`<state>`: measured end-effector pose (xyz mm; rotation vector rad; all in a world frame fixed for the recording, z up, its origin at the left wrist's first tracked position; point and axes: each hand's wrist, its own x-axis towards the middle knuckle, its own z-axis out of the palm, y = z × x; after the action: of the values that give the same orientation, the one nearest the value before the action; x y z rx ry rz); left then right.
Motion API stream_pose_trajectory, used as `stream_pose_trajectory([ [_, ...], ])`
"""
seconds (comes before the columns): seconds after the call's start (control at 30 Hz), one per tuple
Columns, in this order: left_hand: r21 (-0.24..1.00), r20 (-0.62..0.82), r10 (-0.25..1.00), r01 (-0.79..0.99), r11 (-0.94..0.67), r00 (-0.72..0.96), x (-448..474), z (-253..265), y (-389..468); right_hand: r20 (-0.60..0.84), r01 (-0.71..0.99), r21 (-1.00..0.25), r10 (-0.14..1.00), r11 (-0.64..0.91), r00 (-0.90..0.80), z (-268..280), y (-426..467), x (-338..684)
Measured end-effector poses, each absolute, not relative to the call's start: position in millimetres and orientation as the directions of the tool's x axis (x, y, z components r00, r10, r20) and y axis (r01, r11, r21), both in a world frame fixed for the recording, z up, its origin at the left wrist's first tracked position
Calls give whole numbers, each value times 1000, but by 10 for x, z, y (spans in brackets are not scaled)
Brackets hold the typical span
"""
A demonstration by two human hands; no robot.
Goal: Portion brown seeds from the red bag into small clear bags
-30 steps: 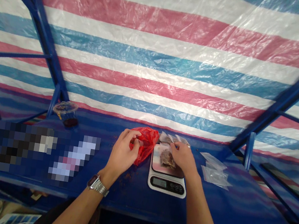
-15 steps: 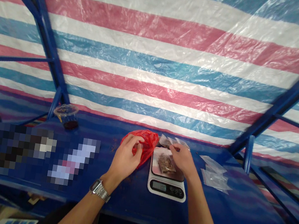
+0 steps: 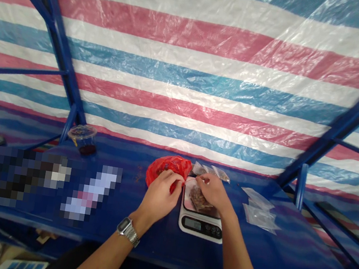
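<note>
A small clear plastic bag [image 3: 199,199] of brown dried pieces lies on the pan of a white digital kitchen scale [image 3: 199,234]. My right hand [image 3: 214,191] is over the bag, thumb and forefinger pinched at its upper edge. At the scale's left edge, my left hand [image 3: 161,194] has thumb and fingertips pressed together; what they hold is too small to make out. A red plastic bag [image 3: 161,164] stands just behind my left hand, its mouth open, with dark contents partly hidden.
Several small filled bags [image 3: 212,171] lie behind the scale. Flat clear plastic bags [image 3: 258,215] rest to the right. A clear tub [image 3: 86,141] with dark contents stands at the back left of the blue table [image 3: 108,241]. Blue metal bars [image 3: 301,185] rise on both sides.
My left hand has moved right, from over the red bag to the scale's edge, and its fingers have closed. My right hand has shifted slightly left and down.
</note>
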<state>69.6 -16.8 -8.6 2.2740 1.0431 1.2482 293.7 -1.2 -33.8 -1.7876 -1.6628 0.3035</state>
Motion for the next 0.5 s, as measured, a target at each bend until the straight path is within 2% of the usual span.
stream_pose_trajectory([
  [0.13,627,567,757,425,-653,326,712,-132,-140,291,641,-758,942,121,166,-218,-52,2849],
  [0.27,731,504,823,378,-568,261,728,-193,-108,308,399,-886,942,234,131,-67,-98,2731],
  [0.37,789,467,846,310,-530,259,748,-207,-92,306,242,-933,941,267,142,-10,-104,2607],
  [0.5,870,419,882,182,-458,217,762,-199,-38,327,136,-942,928,306,179,5,-80,2432],
])
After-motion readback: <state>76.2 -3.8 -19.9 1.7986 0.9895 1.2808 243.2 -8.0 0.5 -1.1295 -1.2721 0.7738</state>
